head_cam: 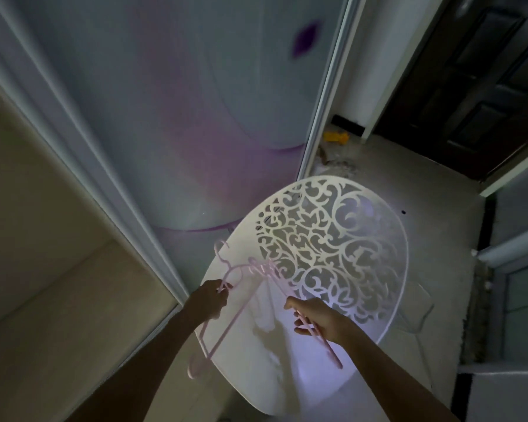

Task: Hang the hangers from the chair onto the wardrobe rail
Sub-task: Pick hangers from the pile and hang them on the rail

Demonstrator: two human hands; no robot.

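A white chair with a round cut-out back and smooth seat stands at the centre right. Over its seat I hold pink plastic hangers. My left hand grips one pink hanger near its neck; its bar slants down to the left past the seat's edge. My right hand grips another pink hanger along its arm. The hooks of several hangers bunch together between my hands. The wardrobe rail is out of view.
The open beige wardrobe interior lies at the left, bounded by a white sliding-door frame. A lilac-patterned door panel fills the centre. A dark wooden door stands at the upper right, and a yellow object lies on the floor.
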